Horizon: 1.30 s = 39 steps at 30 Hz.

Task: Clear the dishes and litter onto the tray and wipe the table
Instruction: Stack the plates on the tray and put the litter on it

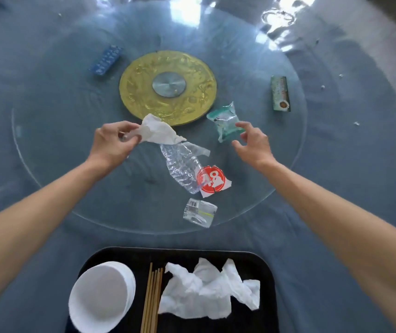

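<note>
Head view, looking down on a round table under a blue cloth (336, 212) with a clear glass turntable (72, 164) on a gold embossed hub (168, 87).

Left hand (113, 143): fingers curled, thumb and fingertips pinching a crumpled white tissue (158, 131) together with what looks like a scrap of clear film; the tissue hangs above the glass near the hub's front edge.

Right hand (252, 143): fingers half-open, spread and slightly bent, thumb and index fingertips at the edge of a teal-and-clear plastic wrapper (225, 123). Cannot tell whether the wrapper is pinched or only touched.

Between the hands, on the glass: a crushed clear plastic bottle (182, 167), with a torn red-and-white round label (212, 180) at its near end. Just nearer the camera, a small clear wrapper with a barcode (199, 212).

Far left on the glass: a blue rectangular box (105, 60). Far right: a green-and-white rectangular packet (280, 93).

At the table's near edge: a black rounded plastic tray (266, 272) holding a stack of white bowls (101, 296), a bundle of wooden chopsticks (152, 299) beside them, and crumpled white paper napkins (206, 292) to the right.
</note>
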Tool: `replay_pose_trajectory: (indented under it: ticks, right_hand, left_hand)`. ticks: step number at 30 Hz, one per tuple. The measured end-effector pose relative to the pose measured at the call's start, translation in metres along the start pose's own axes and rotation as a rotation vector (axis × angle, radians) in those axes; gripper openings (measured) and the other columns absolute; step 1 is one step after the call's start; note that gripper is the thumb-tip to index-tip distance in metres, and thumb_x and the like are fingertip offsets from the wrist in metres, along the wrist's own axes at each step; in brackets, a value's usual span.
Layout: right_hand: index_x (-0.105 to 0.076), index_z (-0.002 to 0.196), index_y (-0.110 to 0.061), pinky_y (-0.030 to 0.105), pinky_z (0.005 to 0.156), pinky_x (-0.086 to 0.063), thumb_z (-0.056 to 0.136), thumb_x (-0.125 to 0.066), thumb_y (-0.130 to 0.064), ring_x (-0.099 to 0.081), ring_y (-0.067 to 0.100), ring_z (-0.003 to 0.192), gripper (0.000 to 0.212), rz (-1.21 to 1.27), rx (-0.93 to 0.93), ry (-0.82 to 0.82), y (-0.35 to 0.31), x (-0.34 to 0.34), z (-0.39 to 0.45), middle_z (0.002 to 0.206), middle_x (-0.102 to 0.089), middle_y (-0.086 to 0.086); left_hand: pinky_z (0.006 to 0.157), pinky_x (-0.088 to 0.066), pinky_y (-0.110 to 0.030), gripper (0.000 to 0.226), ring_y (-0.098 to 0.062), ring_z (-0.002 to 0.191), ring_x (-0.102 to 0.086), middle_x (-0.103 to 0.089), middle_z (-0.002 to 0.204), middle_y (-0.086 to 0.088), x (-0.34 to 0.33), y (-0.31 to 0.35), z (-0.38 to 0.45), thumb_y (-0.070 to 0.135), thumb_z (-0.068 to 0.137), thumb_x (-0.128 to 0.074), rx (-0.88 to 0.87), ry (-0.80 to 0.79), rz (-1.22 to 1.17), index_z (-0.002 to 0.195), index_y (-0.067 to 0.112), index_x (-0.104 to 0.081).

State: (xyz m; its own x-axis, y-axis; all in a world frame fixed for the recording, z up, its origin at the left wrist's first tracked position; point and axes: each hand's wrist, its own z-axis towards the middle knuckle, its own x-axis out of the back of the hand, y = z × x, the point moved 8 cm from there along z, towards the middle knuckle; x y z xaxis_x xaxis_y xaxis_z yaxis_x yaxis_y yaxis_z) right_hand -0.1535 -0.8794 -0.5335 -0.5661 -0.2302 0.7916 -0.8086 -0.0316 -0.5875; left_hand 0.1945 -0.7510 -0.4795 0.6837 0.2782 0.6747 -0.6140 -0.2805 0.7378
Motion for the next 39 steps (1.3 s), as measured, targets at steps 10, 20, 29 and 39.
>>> replay_pose_trajectory:
  ticks: [10, 20, 29, 39]
  right_hand:
    - [-0.06, 0.139, -0.023, 0.038, 0.096, -0.055, 0.098, -0.064, -0.024, -0.066, 0.02, 0.102, 0.041, 0.216, -0.158, -0.01, -0.018, -0.007, -0.061, 0.103, -0.068, -0.001]
    - [-0.071, 0.11, -0.039, 0.036, 0.084, -0.064, 0.101, -0.066, -0.033, -0.076, 0.017, 0.096, 0.012, 0.567, 0.033, -0.187, -0.054, -0.029, -0.189, 0.106, -0.077, 0.002]
    - [-0.077, 0.105, -0.023, 0.05, 0.087, -0.062, 0.098, -0.07, -0.028, -0.075, 0.019, 0.092, 0.011, 0.575, -0.166, -0.042, 0.019, -0.014, -0.286, 0.094, -0.079, -0.004]
    - [-0.076, 0.098, -0.033, 0.037, 0.086, -0.06, 0.097, -0.072, -0.029, -0.068, 0.003, 0.091, 0.006, 0.393, -0.408, -0.069, 0.103, -0.049, -0.421, 0.093, -0.076, -0.016]
  left_hand:
    - [0.071, -0.061, -0.04, 0.022, -0.022, 0.08, -0.068, -0.072, 0.085, 0.002, 0.006, 0.01, -0.07, 0.021, 0.088, -0.074, 0.029, -0.017, -0.085, 0.11, 0.019, -0.077]
    - [0.071, -0.051, -0.016, 0.025, -0.013, 0.079, -0.064, -0.074, 0.097, 0.003, -0.05, 0.039, -0.157, 0.021, 0.089, -0.076, -0.019, -0.131, -0.154, 0.114, 0.016, -0.076]
    - [0.076, -0.052, -0.013, 0.027, -0.008, 0.088, -0.066, -0.072, 0.106, 0.003, -0.081, 0.051, -0.241, 0.021, 0.087, -0.078, -0.104, -0.285, -0.181, 0.114, 0.017, -0.076]
    - [0.088, -0.053, -0.022, 0.018, -0.003, 0.105, -0.058, -0.065, 0.107, 0.012, -0.147, 0.016, -0.372, 0.024, 0.09, -0.073, -0.24, -0.486, 0.064, 0.108, 0.026, -0.074]
